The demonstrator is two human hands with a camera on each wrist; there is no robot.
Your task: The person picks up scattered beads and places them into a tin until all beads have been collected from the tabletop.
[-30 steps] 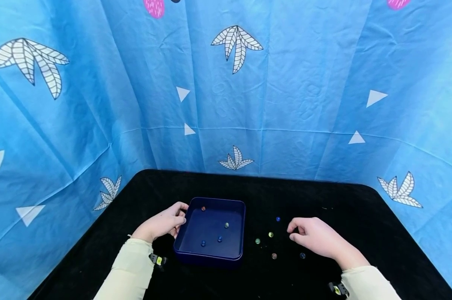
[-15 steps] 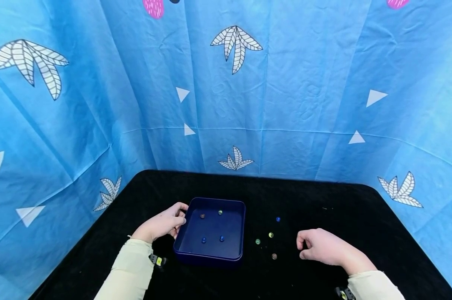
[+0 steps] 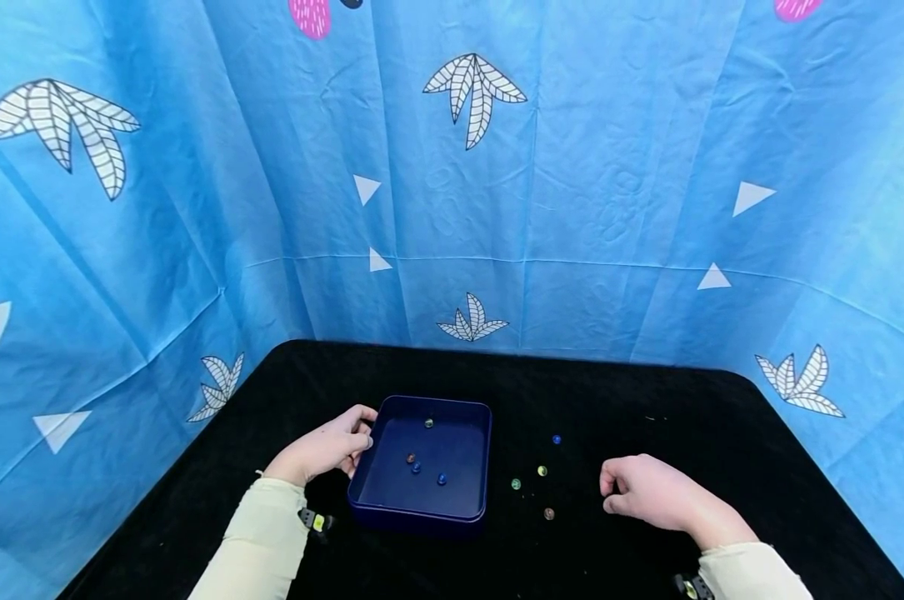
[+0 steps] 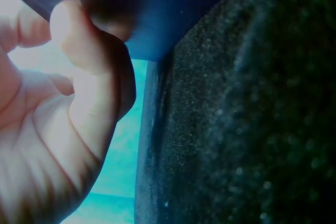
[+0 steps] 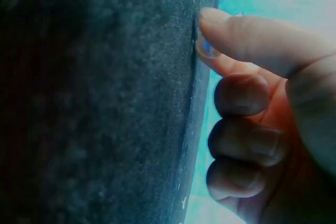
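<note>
A dark blue square tray [image 3: 452, 500] stands on the black cloth, with several marbles inside: a pale green one [image 3: 429, 423], a brownish one [image 3: 410, 458] and two blue ones, one of them a blue marble [image 3: 442, 479]. At its left wall my left hand [image 3: 324, 446] grips the edge; in the left wrist view the thumb [image 4: 79, 35] lies against the tray's side. My right hand [image 3: 657, 496] is low over the cloth at right. Its thumb and forefinger pinch a clear marble with blue inside [image 5: 208, 48], while the other fingers curl in.
Between tray and right hand lie a blue marble [image 3: 556, 439], a yellow-green marble [image 3: 542, 471], a green marble [image 3: 516, 483] and a brownish marble [image 3: 549, 514]. A blue patterned curtain [image 3: 601, 208] hangs behind the black-covered table [image 3: 571, 392].
My right hand has moved right and nearer me, and the dark blue marble below it no longer shows on the cloth. Marbles inside the tray have rolled. The left hand has stayed still.
</note>
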